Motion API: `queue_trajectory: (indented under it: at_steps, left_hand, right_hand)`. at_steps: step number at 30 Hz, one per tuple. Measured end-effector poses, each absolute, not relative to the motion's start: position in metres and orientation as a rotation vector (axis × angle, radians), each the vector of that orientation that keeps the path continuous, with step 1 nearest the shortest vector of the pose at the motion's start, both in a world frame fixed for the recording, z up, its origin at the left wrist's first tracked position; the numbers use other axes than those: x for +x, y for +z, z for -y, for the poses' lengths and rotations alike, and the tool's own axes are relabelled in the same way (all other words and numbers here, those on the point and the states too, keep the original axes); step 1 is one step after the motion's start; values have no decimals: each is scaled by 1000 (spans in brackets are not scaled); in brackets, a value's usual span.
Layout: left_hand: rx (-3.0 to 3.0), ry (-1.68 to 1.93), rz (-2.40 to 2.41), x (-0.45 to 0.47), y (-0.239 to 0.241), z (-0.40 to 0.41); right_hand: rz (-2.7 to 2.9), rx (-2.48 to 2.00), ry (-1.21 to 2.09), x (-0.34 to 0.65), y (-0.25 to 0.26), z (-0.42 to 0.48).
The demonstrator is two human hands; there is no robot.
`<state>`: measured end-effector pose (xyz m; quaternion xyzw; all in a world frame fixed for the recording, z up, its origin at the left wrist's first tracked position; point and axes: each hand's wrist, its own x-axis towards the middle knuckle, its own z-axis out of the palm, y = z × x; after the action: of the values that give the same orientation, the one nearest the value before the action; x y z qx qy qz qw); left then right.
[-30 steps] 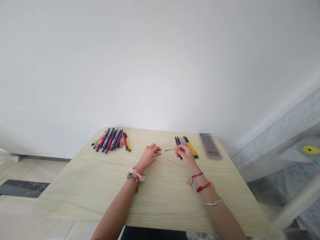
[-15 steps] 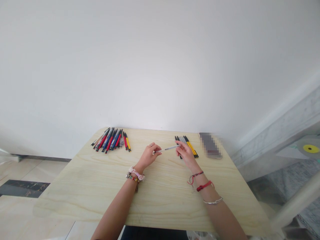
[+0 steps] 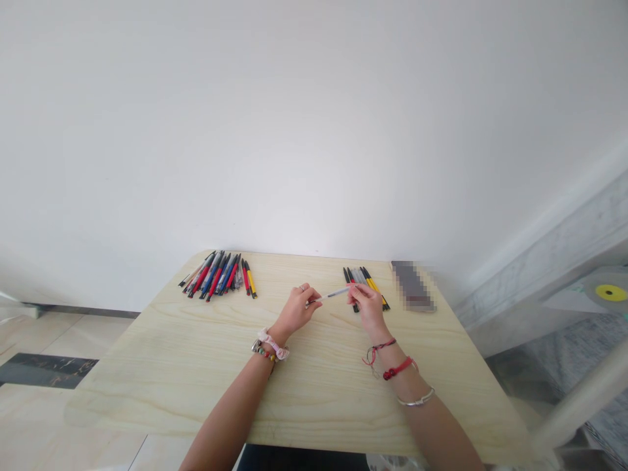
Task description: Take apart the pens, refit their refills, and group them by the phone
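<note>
A slim, pale see-through pen (image 3: pixel 335 293) is held above the middle of the table, slanting slightly up to the right. My left hand (image 3: pixel 296 309) pinches its left end between thumb and fingers. At the other end, my right hand (image 3: pixel 369 306) has its thumb and fingertips closed on the pen. Just behind the right hand lies a small row of pens, with black-and-yellow ones (image 3: pixel 369 277), clear ones and a black-and-red one, partly covered by that hand.
A heap of red, blue and clear pens (image 3: pixel 213 275) lies at the table's back left, with a yellow pen (image 3: pixel 250 280) beside it. A pixelated dark flat object (image 3: pixel 411 284) rests at the back right. The wooden table (image 3: pixel 196 366) meets a white wall (image 3: pixel 314 131).
My right hand has closed its fingers on the pen's right end, where they were looser before. My left hand has shifted slightly right with the pen.
</note>
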<state>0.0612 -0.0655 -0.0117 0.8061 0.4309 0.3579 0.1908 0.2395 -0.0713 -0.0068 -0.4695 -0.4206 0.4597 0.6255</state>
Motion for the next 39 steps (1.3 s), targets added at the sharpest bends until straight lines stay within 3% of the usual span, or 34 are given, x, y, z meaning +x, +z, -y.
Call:
queue_trajectory:
  at_steps: [16,30,39]
  left_hand:
    - [2116,1019,-1145,59,-10,64]
    - [2324,940,-1301,76,-12,75]
    - [1549,943,-1076,72,-19,64]
  right_hand:
    - [993,-951,1189,237,-12,70]
    - [927,-1100,969,237,-10,71]
    - [1009,-1128,971,234,-15,70]
